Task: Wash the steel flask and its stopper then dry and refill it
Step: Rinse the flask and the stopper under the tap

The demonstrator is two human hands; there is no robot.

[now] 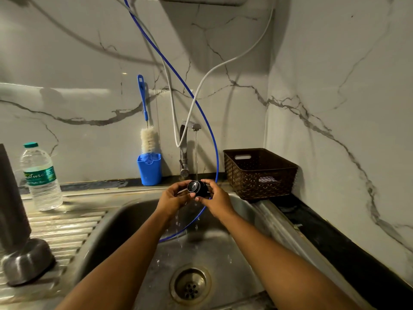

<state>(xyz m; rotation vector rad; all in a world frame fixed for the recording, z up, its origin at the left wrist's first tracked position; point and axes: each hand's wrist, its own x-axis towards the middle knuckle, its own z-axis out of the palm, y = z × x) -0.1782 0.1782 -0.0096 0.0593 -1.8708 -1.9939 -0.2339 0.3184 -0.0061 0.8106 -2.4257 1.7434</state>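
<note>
Two hands hold the stopper (pixel 196 188) under the tap (pixel 185 142)

Both hands meet above the steel sink (pixel 116 222), at its far side, with the black round stopper between them. The left hand (pixel 173 198) cups it from the left, fingers curled round its near side and thumb over the top. The right hand (pixel 214 196) grips it from the right, fingers bent round the rim and thumb underneath. The stopper is tilted so that its grey-ringed face points toward the camera.

A thin stream of water (pixel 196 153) falls from the tap spout straight onto the top of the stopper; drops scatter below the hands into the basin; the drain (pixel 190 285) lies near the front, between the forearms.

The steel flask (pixel 16 231) stands on the ribbed drainboard (pixel 71 222) at the far left, well apart from the hands, with its rounded steel end down and its dark body rising out of the frame. A plastic water bottle (pixel 41 177) with a green cap stands upright behind it, near the wall (pixel 78 63).

A bottle brush (pixel 147 135) with a blue handle stands bristles down in a blue cup (pixel 149 170), just left of the tap; a blue tube (pixel 202 108) and a white tube (pixel 201 86) hang down from above, the blue one looping into the sink behind the hands; a brown woven basket (pixel 259 175) sits in the corner to the right of the sink.
</note>
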